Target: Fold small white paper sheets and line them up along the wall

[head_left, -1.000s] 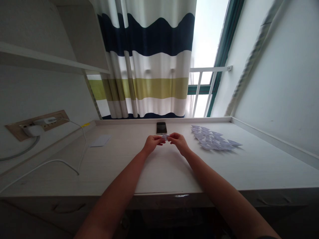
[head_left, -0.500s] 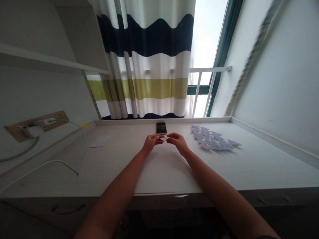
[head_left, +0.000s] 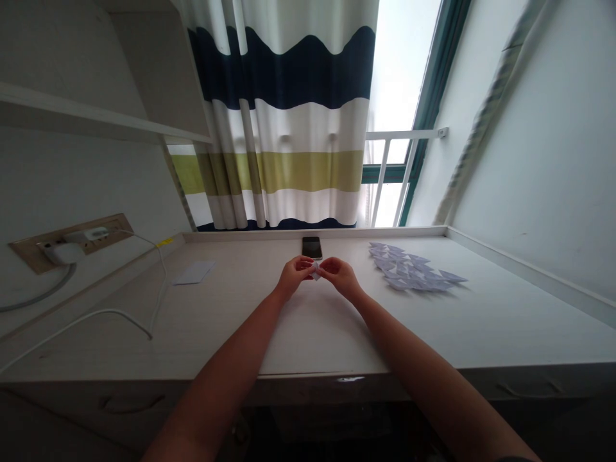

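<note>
A small piece of folded white paper (head_left: pixel 316 272) is held between my two hands, a little above the desk (head_left: pixel 317 333). My left hand (head_left: pixel 294 274) pinches its left side, thumb and fingers pressed together. On the other side my right hand (head_left: pixel 339 274) grips it the same way. The fingers cover much of the paper, so its exact folds are hard to make out. Just beyond the hands lies a dark-screened phone (head_left: pixel 312 247). To the right, several folded white paper pieces (head_left: pixel 409 268) lie in overlapping rows.
A stack or sheet of white paper (head_left: pixel 194 273) rests at the left of the desk. A white cable (head_left: pixel 120 312) runs across the desk's left side from plugs in a wall socket (head_left: pixel 72 244). A raised edge (head_left: pixel 269 236) borders the back, with a striped curtain (head_left: pixel 289 128) behind.
The fingers of both hands have shifted on the paper and come closer together. The paper has turned, showing a more upright, narrower shape. Everything else stays in place.
</note>
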`<state>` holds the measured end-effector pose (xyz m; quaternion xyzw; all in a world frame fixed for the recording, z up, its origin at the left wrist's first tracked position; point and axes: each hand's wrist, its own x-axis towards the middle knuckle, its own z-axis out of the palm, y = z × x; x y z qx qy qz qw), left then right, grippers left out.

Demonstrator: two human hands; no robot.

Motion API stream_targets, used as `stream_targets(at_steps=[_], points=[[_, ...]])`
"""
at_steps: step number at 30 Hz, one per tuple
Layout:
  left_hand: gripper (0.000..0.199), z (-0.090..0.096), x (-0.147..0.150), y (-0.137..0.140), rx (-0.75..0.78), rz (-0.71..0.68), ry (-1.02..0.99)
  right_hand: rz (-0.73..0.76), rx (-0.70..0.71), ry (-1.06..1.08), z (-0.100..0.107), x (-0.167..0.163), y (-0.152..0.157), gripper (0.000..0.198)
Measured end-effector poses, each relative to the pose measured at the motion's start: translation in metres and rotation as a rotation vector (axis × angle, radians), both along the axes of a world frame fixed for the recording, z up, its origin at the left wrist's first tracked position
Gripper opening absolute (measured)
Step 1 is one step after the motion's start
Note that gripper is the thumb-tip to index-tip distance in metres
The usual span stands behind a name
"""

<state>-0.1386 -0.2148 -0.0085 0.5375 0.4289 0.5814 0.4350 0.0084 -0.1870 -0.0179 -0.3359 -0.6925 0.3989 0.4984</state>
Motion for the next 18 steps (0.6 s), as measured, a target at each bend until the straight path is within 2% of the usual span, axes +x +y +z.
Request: stream_targets(at_steps=[9, 18], points=[[0.031, -0.002, 0.0008, 0.0022, -0.033, 0.009, 0.001, -0.045, 0.05, -0.072, -0.0003, -0.0015, -0.0008, 0.014], [0.024, 0.0003, 0.0029, -0.0005, -0.043, -0.005, 0.009, -0.054, 0.069, -0.06, 0.0006, -0.0036, -0.0049, 0.017]])
